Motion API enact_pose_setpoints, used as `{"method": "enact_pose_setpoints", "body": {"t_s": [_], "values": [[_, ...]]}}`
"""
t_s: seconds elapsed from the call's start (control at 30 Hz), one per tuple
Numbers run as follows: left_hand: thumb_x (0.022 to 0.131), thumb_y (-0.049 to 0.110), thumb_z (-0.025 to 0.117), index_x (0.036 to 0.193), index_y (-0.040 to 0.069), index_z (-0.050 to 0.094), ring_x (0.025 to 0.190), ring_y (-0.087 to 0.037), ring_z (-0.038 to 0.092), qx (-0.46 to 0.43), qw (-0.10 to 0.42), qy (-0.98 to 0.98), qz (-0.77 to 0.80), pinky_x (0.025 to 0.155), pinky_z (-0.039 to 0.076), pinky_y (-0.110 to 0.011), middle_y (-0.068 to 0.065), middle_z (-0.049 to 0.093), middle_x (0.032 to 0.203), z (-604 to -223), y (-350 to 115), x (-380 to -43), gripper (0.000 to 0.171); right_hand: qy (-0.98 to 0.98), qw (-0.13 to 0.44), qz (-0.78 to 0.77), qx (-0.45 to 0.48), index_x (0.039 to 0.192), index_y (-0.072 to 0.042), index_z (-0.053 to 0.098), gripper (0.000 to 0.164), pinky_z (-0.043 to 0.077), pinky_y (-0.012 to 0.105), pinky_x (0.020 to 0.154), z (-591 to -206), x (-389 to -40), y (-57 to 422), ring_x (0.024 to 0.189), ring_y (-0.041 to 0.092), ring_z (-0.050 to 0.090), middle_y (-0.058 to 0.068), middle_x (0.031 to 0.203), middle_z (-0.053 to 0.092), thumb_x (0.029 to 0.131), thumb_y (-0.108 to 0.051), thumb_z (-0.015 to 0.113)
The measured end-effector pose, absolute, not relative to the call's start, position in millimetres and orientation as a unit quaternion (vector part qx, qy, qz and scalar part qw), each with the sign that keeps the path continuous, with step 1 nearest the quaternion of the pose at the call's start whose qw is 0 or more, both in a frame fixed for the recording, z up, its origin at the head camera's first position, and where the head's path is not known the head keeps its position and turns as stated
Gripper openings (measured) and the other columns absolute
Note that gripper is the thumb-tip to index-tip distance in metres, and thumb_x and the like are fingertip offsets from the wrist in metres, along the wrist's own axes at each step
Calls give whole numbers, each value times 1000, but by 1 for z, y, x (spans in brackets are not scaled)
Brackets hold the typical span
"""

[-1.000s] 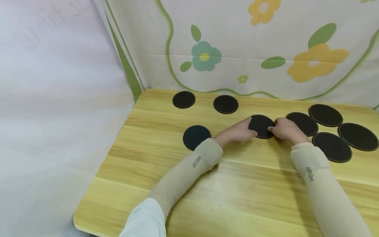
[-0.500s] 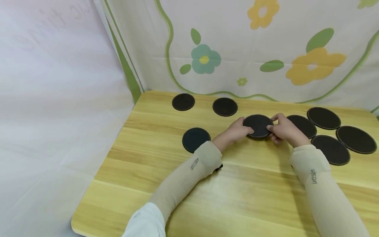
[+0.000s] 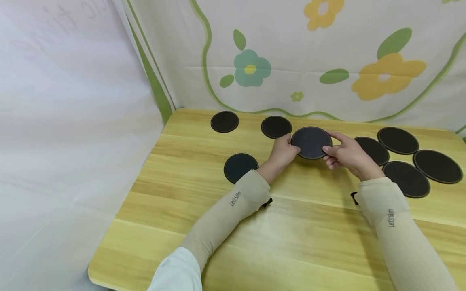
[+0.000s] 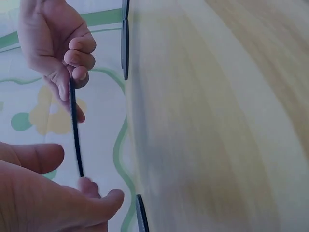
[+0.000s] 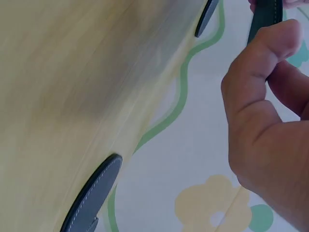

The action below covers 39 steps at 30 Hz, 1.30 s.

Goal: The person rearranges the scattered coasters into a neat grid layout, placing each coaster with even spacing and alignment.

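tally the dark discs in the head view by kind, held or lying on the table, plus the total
Held dark disc: 1
Dark discs lying on the table: 7
Total: 8

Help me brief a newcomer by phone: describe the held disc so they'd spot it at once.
Start with the pale wooden table before the flowered cloth. Toward its back, the left hand and right hand grip a round dark disc by opposite edges. It alone is up off the table; the seven other discs lie flat.
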<state>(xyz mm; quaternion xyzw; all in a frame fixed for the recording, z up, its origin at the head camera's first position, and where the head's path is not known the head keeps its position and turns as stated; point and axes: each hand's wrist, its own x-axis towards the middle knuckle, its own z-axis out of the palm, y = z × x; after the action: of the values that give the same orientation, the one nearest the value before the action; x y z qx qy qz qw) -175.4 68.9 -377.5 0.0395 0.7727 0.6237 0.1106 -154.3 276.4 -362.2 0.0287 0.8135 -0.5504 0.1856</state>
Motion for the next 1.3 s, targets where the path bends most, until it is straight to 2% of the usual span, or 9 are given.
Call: {"method": "enact_pose_setpoints", "body": {"t_s": [0.13, 0.3, 0.4, 0.53, 0.63, 0.8, 0.87, 1.03, 1.3], "values": [[92, -7, 66, 137, -1, 62, 85, -7, 56, 39, 88, 763, 639, 69, 47, -17, -4, 66, 105, -374, 66, -174, 45, 791, 184, -583, 35, 164, -19, 1, 77, 58, 34, 62, -358, -150, 275, 65, 17, 65, 10, 84, 71, 107, -16, 52], [95, -3, 65, 149, 9, 52, 59, -12, 45, 52, 109, 741, 661, 54, 39, -23, 1, 48, 69, -371, 56, -171, 57, 758, 188, -624, 29, 164, -19, -3, 81, 58, 32, 59, -354, -143, 273, 61, 15, 64, 8, 80, 71, 107, -17, 54], [98, -1, 63, 153, 14, 47, 53, -22, 46, 72, 137, 722, 675, 56, 44, -32, -6, 46, 59, -369, 48, -170, 60, 747, 191, -636, 21, 164, -19, -3, 81, 57, 31, 58, -353, -139, 271, 59, 14, 63, 8, 78, 71, 107, -16, 54], [99, -1, 61, 157, 17, 39, 73, -44, 60, 102, 182, 708, 674, 68, 52, -44, -27, 63, 77, -364, 36, -170, 65, 749, 187, -636, 13, 164, -18, -1, 79, 57, 31, 55, -351, -135, 266, 56, 14, 62, 9, 76, 70, 107, -15, 54], [100, -1, 61, 160, 19, 33, 85, -49, 62, 122, 209, 711, 660, 63, 52, -41, -35, 65, 92, -361, 26, -172, 68, 750, 184, -636, 6, 164, -16, 1, 79, 57, 31, 54, -349, -132, 260, 54, 14, 61, 9, 75, 70, 106, -15, 54], [101, 3, 61, 162, 23, 27, 62, -32, 60, 133, 236, 726, 632, 55, 47, -38, -25, 70, 87, -358, 9, -172, 72, 757, 189, -626, -4, 164, -17, 1, 78, 55, 31, 52, -348, -129, 250, 52, 13, 58, 9, 72, 68, 107, -17, 53], [102, 4, 61, 162, 24, 27, 49, -23, 49, 137, 238, 735, 620, 51, 43, -35, -20, 71, 84, -359, 5, -172, 72, 760, 190, -621, -6, 164, -18, 1, 77, 54, 31, 50, -348, -127, 246, 51, 13, 56, 10, 71, 67, 108, -17, 52], [102, 7, 62, 162, 24, 27, 43, -14, 28, 141, 239, 753, 597, 44, 25, -26, -16, 73, 81, -362, -4, -170, 71, 763, 192, -617, -13, 164, -17, 0, 76, 53, 30, 50, -349, -122, 236, 51, 13, 55, 10, 71, 65, 108, -16, 51], [102, 8, 62, 162, 23, 28, 40, -12, 25, 139, 247, 759, 586, 43, 24, -25, -15, 73, 81, -365, -18, -166, 71, 757, 204, -620, -16, 164, -20, 0, 77, 53, 31, 51, -353, -119, 223, 52, 13, 55, 8, 70, 64, 107, -12, 51]]}}
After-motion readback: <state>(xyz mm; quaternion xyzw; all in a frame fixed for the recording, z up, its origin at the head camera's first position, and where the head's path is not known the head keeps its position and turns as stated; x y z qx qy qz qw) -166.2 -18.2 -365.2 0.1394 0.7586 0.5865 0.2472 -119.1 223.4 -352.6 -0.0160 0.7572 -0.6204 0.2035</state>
